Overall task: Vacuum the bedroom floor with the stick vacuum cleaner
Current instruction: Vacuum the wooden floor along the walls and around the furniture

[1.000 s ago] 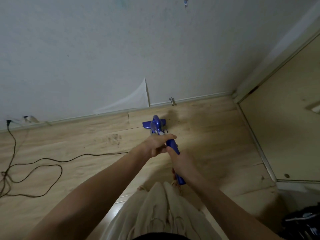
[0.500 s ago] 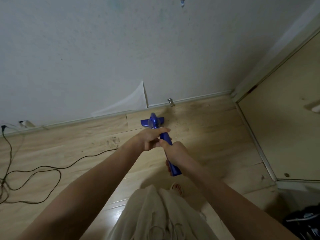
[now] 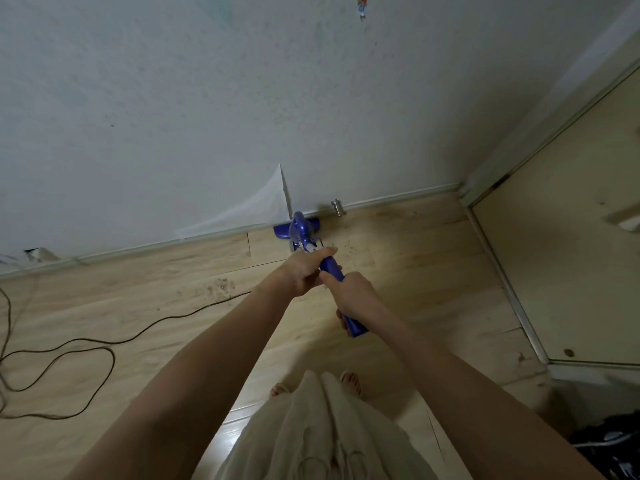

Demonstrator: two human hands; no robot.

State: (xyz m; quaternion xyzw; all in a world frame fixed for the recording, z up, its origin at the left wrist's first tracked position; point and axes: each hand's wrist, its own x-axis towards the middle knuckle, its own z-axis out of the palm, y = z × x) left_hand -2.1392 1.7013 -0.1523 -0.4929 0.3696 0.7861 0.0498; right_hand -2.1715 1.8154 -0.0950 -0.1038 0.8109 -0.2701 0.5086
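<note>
Both hands wrap the blue stick vacuum (image 3: 331, 268), left hand (image 3: 302, 274) ahead of right hand (image 3: 354, 299); its head (image 3: 295, 227) sits against the skirting at the floor's far edge. Swinging leftwards, I reckon, risks snagging the loose cable (image 3: 104, 344).

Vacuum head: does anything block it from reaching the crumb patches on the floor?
Nothing visible blocks the vacuum head, now against the baseboard. Crumbs lie just right; the other patch lies left, with the black cord just beyond. Both hands grip the handle.
</note>
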